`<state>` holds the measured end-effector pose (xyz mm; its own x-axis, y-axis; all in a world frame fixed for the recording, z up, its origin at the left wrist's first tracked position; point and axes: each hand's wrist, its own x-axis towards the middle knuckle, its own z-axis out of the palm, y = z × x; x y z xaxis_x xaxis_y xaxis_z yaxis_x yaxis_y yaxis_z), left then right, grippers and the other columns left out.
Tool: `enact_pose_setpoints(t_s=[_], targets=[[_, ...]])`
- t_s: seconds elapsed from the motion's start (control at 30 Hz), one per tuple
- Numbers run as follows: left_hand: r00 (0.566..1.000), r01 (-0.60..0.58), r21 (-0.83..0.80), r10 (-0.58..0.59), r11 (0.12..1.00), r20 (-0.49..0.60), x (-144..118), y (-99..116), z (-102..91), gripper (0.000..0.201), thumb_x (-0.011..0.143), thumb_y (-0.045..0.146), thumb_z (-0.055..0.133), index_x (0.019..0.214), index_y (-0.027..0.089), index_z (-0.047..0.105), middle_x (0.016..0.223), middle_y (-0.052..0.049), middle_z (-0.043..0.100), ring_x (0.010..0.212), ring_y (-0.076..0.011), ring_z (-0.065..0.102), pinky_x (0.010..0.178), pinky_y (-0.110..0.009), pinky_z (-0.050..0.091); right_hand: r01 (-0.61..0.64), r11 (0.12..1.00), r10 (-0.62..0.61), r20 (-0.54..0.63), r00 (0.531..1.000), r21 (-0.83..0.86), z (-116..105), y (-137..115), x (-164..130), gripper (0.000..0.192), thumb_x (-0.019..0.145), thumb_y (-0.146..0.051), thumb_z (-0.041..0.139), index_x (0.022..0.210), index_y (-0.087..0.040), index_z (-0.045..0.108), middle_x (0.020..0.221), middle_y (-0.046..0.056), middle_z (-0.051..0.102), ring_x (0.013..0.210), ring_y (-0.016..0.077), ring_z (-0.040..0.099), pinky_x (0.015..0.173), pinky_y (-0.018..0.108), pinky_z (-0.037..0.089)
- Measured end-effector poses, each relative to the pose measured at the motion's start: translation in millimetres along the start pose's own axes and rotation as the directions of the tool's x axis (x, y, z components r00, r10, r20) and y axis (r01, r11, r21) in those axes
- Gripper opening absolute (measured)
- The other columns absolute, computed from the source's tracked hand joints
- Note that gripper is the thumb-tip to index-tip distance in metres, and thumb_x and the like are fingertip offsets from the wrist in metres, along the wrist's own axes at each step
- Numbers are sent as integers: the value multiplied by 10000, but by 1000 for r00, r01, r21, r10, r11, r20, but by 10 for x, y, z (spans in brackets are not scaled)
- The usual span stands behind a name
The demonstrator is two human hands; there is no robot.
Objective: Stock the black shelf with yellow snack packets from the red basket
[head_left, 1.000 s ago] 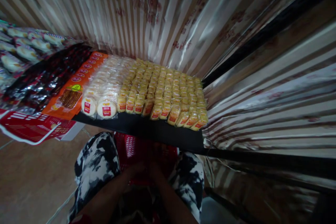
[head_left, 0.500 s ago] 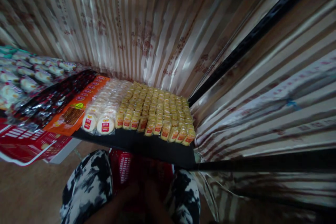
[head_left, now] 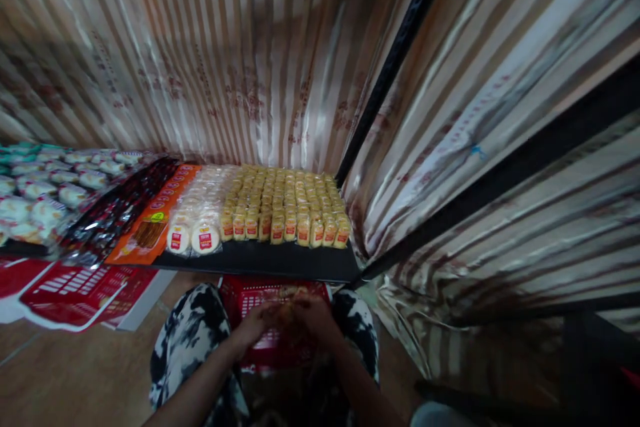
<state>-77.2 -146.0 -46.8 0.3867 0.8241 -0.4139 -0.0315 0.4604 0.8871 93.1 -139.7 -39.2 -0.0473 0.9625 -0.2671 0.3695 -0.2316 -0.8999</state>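
Over a red plastic basket between the knees, my left hand and my right hand come close together. Both are closed, with fingers bent around small yellowish packets that are dim and partly covered by the fingers. On the black shelf just beyond stand rows of yellow wrapped snacks with red labels. To their left are round white wrapped crackers, also red-labelled, in clear wrap.
Further left lie an orange snack bag, dark shiny packets and white packets. More red baskets sit on the floor below. Striped curtain hangs behind, and a black post rises at the shelf's right corner.
The view has turned and levelled, so the shelf looks straighter. Both hands, dark and low before, now show further forward over the basket, with yellowish packets between them.
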Motion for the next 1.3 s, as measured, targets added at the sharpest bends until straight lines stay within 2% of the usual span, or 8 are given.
enact_pose_setpoints(t_s=[0.17, 0.37, 0.5, 0.67, 0.87, 1.0, 1.13, 1.3], targets=[[998, 25, 32, -23, 999, -57, -120, 147, 40, 429, 584, 409, 698, 918, 148, 636, 827, -45, 659, 692, -144, 588, 632, -255, 448, -143, 909, 137, 43, 990, 391, -125, -83, -60, 271, 551, -378, 699, 687, -146, 661, 650, 25, 672, 625, 161, 621, 620, 284, 492], [996, -26, 17, 27, 1000, -83, -228, 297, 131, 522, 596, 506, 654, 950, 126, 596, 788, -37, 629, 633, -125, 564, 563, -237, 435, -179, 787, 228, -9, 974, 590, -150, -299, -171, 391, 584, -489, 709, 782, -154, 673, 826, 70, 696, 722, 152, 649, 656, 264, 518], [987, -74, -48, 66, 996, -145, -224, 374, 164, 457, 604, 469, 656, 912, 141, 578, 801, -40, 634, 693, -149, 590, 593, -252, 463, -110, 751, 160, -17, 987, 651, -127, -388, -213, 478, 646, -535, 660, 938, -158, 641, 938, 97, 684, 838, 169, 652, 750, 288, 514], [957, -191, -74, 168, 979, -238, -121, 426, 189, 406, 636, 452, 639, 905, 155, 569, 807, -37, 644, 726, -154, 601, 627, -256, 483, -28, 844, 66, -52, 996, 535, -43, -427, -196, 537, 573, -506, 726, 975, -165, 625, 913, 86, 689, 876, 215, 646, 805, 352, 495], [934, -254, -36, 236, 966, -268, 40, 518, 260, 375, 692, 424, 584, 940, 145, 546, 911, -78, 649, 803, -181, 618, 682, -288, 508, 162, 880, -114, -133, 985, 447, 50, -472, -41, 352, 637, -401, 678, 901, -176, 620, 900, 84, 693, 827, 213, 650, 794, 361, 501], [887, -273, 192, 324, 943, -329, 183, 671, 263, 272, 737, 293, 517, 956, 138, 565, 941, -82, 621, 808, -167, 606, 726, -295, 499, 217, 917, -161, -187, 969, 335, 14, -482, 160, 313, 710, -344, 592, 970, -169, 593, 925, 86, 681, 828, 198, 644, 810, 350, 499], [802, -190, 553, 453, 812, -390, 349, 857, 233, 249, 750, 248, 518, 950, 137, 617, 896, -68, 570, 815, -162, 569, 786, -304, 470, 253, 959, -205, -305, 930, 130, -34, -475, 404, 331, 748, -320, 532, 1032, -156, 582, 965, 98, 663, 855, 195, 632, 803, 335, 501], [786, -167, 624, 486, 763, -383, 527, 953, 249, 267, 787, 181, 456, 1016, 139, 588, 913, -57, 575, 834, -138, 569, 806, -271, 455, 302, 948, -314, -454, 834, -101, -58, -485, 647, 339, 771, -308, 495, 1048, -148, 607, 991, 110, 644, 838, 192, 623, 792, 330, 500]])
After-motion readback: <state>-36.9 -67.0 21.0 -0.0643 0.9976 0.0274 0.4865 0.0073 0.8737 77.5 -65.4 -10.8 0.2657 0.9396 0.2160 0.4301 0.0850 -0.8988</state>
